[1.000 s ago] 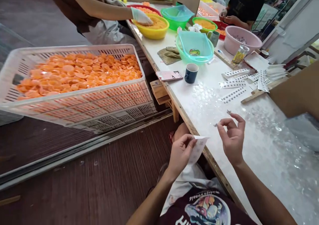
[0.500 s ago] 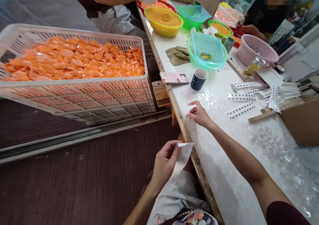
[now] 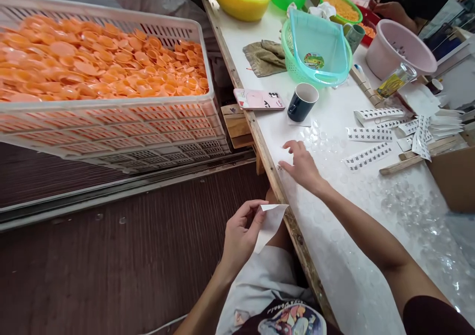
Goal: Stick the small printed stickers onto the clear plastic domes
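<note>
My left hand is closed on a white paper sheet, pinched between thumb and fingers just off the table's wooden edge. The sheet bends and hangs down over my lap. Over the white table my right hand has its thumb and fingers apart, with nothing visible between them. By the thumb tip lies a small dark printed mark, like a sticker. Clear round discs lie beyond this hand. Farther right are white strips of dark printed stickers.
A dark mug and a pink phone stand near the edge, before a cloth and a green basket. More clear discs spread right. A white crate of orange discs is at left. Other people sit at the far end.
The view has tipped down and come closer to the table. My right thumb and fingers have spread a little; of two small printed marks near them, one now shows. The left hand still grips the paper.
</note>
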Demonstrator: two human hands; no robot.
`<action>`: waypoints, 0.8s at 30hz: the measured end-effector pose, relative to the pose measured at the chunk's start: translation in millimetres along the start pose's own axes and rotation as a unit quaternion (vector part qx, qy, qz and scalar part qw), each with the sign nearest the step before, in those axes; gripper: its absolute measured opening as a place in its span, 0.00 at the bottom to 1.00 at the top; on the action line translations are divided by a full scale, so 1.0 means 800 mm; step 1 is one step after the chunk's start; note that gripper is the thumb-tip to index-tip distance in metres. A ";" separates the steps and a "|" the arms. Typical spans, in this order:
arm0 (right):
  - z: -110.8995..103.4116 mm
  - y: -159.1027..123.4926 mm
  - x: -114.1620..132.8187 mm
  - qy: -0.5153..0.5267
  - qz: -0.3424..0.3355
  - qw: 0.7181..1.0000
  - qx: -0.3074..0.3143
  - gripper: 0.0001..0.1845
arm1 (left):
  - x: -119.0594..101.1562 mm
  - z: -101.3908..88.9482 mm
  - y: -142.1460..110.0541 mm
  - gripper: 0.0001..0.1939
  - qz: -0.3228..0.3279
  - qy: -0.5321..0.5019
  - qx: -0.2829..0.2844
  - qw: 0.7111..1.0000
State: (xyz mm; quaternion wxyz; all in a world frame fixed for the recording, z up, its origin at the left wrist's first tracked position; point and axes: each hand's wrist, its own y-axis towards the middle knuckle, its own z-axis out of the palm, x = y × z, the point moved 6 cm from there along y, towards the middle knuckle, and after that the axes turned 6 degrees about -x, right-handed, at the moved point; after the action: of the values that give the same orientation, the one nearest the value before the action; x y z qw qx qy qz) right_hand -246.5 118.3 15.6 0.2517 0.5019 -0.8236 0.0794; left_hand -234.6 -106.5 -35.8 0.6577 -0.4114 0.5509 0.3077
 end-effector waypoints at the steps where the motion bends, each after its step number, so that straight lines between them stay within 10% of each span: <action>1: -0.008 -0.002 -0.008 0.040 0.026 0.999 -0.001 0.09 | -0.002 -0.001 0.000 0.11 0.003 -0.001 -0.003 1.000; 8: -0.009 -0.030 -0.045 0.159 0.166 0.966 0.116 0.05 | -0.008 0.004 0.005 0.11 0.009 -0.006 -0.013 1.000; 19: -0.006 -0.032 -0.018 -0.098 0.111 0.983 0.105 0.13 | -0.024 0.015 0.014 0.14 -0.009 -0.108 -0.052 0.993; 24: -0.036 -0.069 0.054 0.103 -0.104 0.985 0.087 0.11 | -0.017 0.033 0.022 0.18 -0.135 -0.340 0.034 0.930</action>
State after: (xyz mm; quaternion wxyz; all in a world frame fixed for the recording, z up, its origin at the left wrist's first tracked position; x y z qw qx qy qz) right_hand -204.4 68.8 55.1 0.2979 0.5940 -0.7264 0.1752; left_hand -239.6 -74.0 -25.0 0.8549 -0.3298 0.2435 0.3181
